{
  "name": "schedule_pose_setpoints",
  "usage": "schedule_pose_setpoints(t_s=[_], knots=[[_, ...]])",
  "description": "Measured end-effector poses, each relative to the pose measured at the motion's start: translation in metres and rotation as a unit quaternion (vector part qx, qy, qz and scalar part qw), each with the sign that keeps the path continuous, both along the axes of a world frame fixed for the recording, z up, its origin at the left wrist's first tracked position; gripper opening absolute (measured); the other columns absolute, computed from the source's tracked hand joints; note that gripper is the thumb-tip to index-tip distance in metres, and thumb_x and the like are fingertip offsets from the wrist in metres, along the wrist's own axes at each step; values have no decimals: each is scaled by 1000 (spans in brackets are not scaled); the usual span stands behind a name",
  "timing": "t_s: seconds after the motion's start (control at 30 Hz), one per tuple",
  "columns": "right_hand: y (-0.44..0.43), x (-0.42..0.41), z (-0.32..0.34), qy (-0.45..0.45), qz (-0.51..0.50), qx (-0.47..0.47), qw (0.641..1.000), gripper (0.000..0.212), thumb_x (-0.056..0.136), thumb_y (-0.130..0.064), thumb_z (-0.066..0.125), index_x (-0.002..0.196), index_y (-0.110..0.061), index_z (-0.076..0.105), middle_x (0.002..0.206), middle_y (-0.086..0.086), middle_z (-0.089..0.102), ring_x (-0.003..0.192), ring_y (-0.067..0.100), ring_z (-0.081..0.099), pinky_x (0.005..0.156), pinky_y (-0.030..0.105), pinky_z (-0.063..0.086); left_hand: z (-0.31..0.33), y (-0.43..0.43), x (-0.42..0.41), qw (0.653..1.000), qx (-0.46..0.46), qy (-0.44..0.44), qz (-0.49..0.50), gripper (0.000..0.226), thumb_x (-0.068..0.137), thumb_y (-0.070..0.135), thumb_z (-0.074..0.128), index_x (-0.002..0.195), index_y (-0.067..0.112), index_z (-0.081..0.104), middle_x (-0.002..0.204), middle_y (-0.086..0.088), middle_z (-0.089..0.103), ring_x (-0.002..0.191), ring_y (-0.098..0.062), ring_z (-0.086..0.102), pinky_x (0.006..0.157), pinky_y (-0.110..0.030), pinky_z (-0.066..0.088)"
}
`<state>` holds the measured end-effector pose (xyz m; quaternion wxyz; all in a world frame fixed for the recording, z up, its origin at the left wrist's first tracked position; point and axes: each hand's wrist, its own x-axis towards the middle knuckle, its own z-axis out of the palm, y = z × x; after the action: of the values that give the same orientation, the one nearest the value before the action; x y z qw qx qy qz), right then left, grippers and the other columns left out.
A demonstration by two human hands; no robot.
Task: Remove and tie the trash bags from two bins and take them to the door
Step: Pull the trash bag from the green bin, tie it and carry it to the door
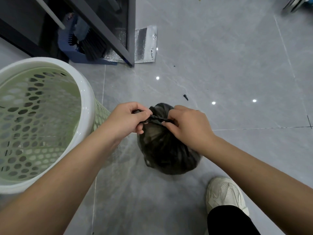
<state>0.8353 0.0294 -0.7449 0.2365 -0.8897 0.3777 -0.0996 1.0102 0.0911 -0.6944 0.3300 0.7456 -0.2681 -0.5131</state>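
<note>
A person's left hand [130,118] and right hand [188,126] close on the twisted neck of a black trash bag [167,150] on the floor, just right of an emptied green bin [84,92]. The thin, soft film looks light and is best held at the neck.

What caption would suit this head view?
Both hands, left and right, knot a black trash bag beside the emptied bin.
</note>
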Motion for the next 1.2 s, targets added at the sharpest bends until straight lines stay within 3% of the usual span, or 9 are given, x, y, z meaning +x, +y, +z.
schedule_pose_setpoints(t_s=[0.2, 0.33, 0.57, 0.7, 0.9, 0.97, 1.03, 1.1, 1.2], knots=[[-8, -3, -3, -141, 53, 158, 976, 21, 84, -23, 70, 77, -22, 50, 89, -6, 50, 63, 10, 49, 61, 20, 43, 0, 4, 6, 1000, -12, 7, 13, 9, 89, 8, 61, 84, 9, 68, 65, -4, 56, 48, -10, 47, 53, -21, 50], [-12, -3, -7, -60, 34, 74, 995, 14, 87, -22, 61, 82, -17, 50, 82, -4, 48, 66, 17, 49, 61, 37, 48, -6, 6, 2, 1000, -8, 5, 21, 9, 90, 8, 59, 87, 6, 67, 63, -7, 51, 46, -9, 45, 53, -21, 51], [-10, -3, -10, -70, -42, 44, 996, 9, 87, -18, 59, 89, -13, 67, 92, -2, 49, 67, 17, 53, 61, 31, 47, -31, 20, -19, 965, 124, 212, 96, 9, 95, 7, 52, 92, 3, 60, 63, -5, 46, 34, -4, 41, 45, -19, 51], [-7, -2, -12, -90, -134, 123, 979, 11, 84, -19, 63, 88, -20, 73, 72, -14, 56, 65, 7, 55, 66, 29, 50, -44, 25, -43, 951, 152, 254, 84, 25, 99, 10, 43, 86, 4, 63, 62, -2, 44, 35, -3, 39, 47, -18, 51], [-13, 1, 1, -158, -257, 435, 849, 12, 89, -8, 60, 91, -13, 70, 74, 2, 73, 40, 5, 58, 37, 14, 38, -63, 24, -75, 981, 76, 169, 65, 25, 99, 8, 44, 85, 6, 65, 60, -2, 46, 36, -2, 39, 49, -18, 51], [-14, 2, 3, -175, -287, 540, 772, 10, 93, -8, 56, 95, -10, 66, 75, 5, 73, 49, 6, 64, 38, 15, 44, -69, 25, -81, 992, 57, 104, 46, 22, 98, 9, 45, 95, 3, 66, 60, -1, 48, 36, -3, 40, 56, -24, 51], [-15, 2, 5, -183, -297, 580, 737, 10, 95, -6, 52, 95, -8, 62, 74, 8, 71, 54, 10, 68, 45, 18, 53, -73, 25, -83, 996, 49, 68, 37, 20, 98, 11, 47, 97, 6, 67, 60, -1, 52, 39, -5, 44, 60, -29, 51], [-16, 0, 8, -154, -261, 539, 786, 11, 95, -4, 51, 91, -7, 60, 72, 10, 69, 55, 14, 69, 51, 23, 57, -73, 25, -80, 997, 64, 52, -7, 22, 97, 14, 48, 83, 14, 65, 62, -2, 56, 45, -11, 50, 57, -27, 49], [-17, -8, 11, -62, -155, 362, 917, 16, 90, -3, 50, 83, -13, 61, 67, 5, 69, 55, 15, 69, 57, 30, 58, -68, 26, -66, 991, 96, -9, -88, 27, 94, 16, 49, 71, 17, 63, 60, 0, 61, 48, -13, 54, 48, -19, 44]])
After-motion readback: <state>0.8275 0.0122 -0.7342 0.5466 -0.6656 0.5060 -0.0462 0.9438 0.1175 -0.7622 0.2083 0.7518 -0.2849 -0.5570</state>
